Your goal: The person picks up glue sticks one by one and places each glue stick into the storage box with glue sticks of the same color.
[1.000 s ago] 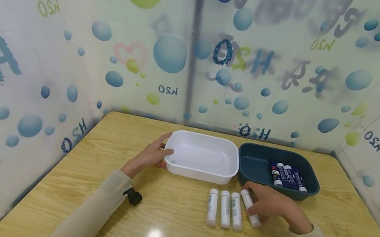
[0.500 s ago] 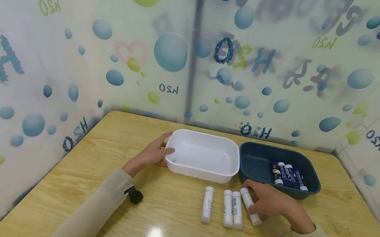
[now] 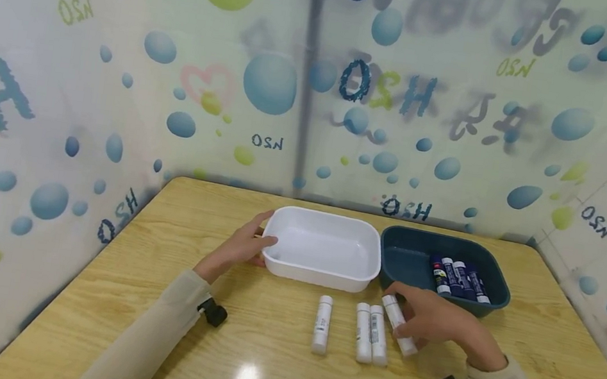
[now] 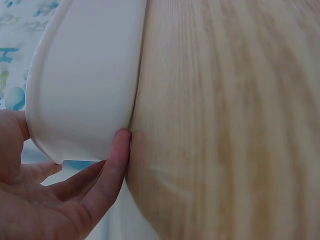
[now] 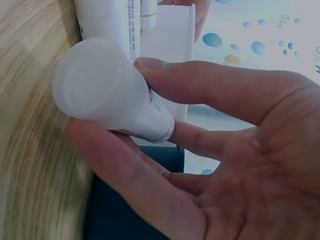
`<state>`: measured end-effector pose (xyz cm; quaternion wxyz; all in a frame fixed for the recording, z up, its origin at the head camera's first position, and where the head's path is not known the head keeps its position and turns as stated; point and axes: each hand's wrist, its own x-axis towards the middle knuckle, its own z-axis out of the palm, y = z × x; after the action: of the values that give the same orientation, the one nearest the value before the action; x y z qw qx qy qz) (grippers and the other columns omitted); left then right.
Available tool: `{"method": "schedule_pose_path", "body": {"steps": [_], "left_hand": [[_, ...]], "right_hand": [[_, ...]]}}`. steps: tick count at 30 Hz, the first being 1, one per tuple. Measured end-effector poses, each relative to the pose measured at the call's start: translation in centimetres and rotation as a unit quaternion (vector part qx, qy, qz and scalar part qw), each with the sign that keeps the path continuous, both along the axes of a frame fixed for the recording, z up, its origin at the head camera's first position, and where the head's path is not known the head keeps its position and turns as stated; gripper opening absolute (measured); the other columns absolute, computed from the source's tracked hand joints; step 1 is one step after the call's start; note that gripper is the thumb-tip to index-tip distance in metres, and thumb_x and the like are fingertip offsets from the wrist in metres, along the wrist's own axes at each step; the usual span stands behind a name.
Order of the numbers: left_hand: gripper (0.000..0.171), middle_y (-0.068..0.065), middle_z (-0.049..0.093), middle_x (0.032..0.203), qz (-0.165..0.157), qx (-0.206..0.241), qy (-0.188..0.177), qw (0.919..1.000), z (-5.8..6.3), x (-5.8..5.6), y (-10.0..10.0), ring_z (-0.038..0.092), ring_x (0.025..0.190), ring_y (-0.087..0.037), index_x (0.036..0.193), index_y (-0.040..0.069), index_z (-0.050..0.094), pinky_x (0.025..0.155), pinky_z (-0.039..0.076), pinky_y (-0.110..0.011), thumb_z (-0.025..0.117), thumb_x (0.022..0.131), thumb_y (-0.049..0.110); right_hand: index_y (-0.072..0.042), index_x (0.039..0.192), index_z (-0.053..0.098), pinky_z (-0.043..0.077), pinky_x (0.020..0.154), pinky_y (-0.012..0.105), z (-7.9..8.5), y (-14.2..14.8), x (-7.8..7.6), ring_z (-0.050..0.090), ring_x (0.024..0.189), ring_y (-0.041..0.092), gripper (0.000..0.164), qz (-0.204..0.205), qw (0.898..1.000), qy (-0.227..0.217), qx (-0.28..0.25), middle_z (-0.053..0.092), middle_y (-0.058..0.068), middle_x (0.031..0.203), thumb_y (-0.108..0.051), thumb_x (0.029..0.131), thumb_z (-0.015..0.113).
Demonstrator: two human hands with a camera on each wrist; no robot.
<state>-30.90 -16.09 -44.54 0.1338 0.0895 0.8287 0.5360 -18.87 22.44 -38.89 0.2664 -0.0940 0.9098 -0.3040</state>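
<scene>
My left hand [image 3: 239,248] holds the left end of a white plastic tub [image 3: 320,277], thumb over the rim and fingers along the outer wall. In the left wrist view, its fingertips press low against the white wall. A white glue stick [image 3: 398,326] is pinched between the thumb and fingers of my right hand [image 3: 439,322], tilted and close to the tabletop. Two more white glue sticks [image 3: 363,334] lie side by side just left of it. Another white glue stick [image 3: 322,325] lies farther left on its own.
Touching the white tub's right side is a dark teal tub [image 3: 406,265]. Several dark blue glue sticks [image 3: 460,279] with white ends lie in its right half. Both tubs stand on the wooden table [image 3: 207,215], with a bubble-patterned curtain [image 3: 222,107] behind.
The leftmost glue stick has shifted left, away from the other two. The right hand has risen slightly with its glue stick. The left hand keeps its place on the white tub.
</scene>
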Motion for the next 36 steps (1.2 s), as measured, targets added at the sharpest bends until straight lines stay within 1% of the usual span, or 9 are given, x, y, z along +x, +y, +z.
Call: {"method": "schedule_pose_path", "body": {"steps": [4,11,15,24,32,36], "left_hand": [[0.071,-0.031,0.047,0.148,0.002,-0.002,-0.001,1.0000,0.0,-0.1,-0.1,0.068,0.104,-0.032,0.166,0.024,0.020,0.069,0.065,-0.037,0.058,0.106,0.026],[0.072,-0.030,0.048,0.147,0.002,-0.002,-0.003,1.0000,0.1,0.3,-0.1,0.068,0.103,-0.032,0.166,0.024,0.021,0.069,0.065,-0.038,0.060,0.105,0.025],[0.072,-0.030,0.047,0.148,0.001,-0.002,-0.001,1.0000,0.1,0.3,0.0,0.068,0.105,-0.032,0.166,0.023,0.020,0.070,0.066,-0.039,0.059,0.105,0.026],[0.072,-0.031,0.046,0.148,0.003,-0.005,0.001,1.0000,0.0,0.0,-0.1,0.068,0.105,-0.032,0.166,0.024,0.020,0.069,0.065,-0.037,0.059,0.106,0.026],[0.072,-0.033,0.047,0.146,0.000,0.000,0.002,1.0000,-0.1,0.0,-0.2,0.069,0.102,-0.032,0.166,0.021,0.020,0.069,0.066,-0.040,0.059,0.105,0.025],[0.072,-0.032,0.047,0.147,0.000,0.002,0.000,1.0000,-0.2,0.0,-0.2,0.068,0.104,-0.031,0.166,0.023,0.020,0.069,0.066,-0.039,0.059,0.106,0.026]], "right_hand": [[-0.013,0.145,0.049,0.060,0.063,0.037,0.2,0.0,-0.1,0.060,0.080,0.023,0.066,0.003,1.000,0.002,-0.004,0.060,0.011,0.103,-0.009,0.087,0.080],[-0.015,0.144,0.049,0.061,0.065,0.037,0.4,0.2,0.2,0.059,0.083,0.023,0.065,0.001,1.000,-0.001,-0.011,0.059,0.012,0.102,-0.010,0.088,0.080],[-0.015,0.146,0.048,0.061,0.066,0.037,0.5,0.3,0.1,0.060,0.083,0.023,0.066,0.004,1.000,0.005,-0.009,0.060,0.012,0.103,-0.010,0.088,0.080],[-0.010,0.146,0.047,0.061,0.066,0.038,1.2,0.6,0.0,0.061,0.082,0.023,0.065,0.017,0.999,0.018,-0.033,0.062,0.012,0.102,-0.010,0.089,0.078],[-0.008,0.149,0.043,0.060,0.066,0.037,2.4,0.5,-0.3,0.063,0.075,0.022,0.067,0.031,0.998,0.026,-0.038,0.063,0.012,0.099,-0.010,0.091,0.076],[-0.009,0.149,0.042,0.060,0.067,0.037,3.5,0.4,-0.4,0.063,0.078,0.022,0.067,0.029,0.998,0.035,-0.032,0.064,0.012,0.101,-0.011,0.092,0.077]]}}
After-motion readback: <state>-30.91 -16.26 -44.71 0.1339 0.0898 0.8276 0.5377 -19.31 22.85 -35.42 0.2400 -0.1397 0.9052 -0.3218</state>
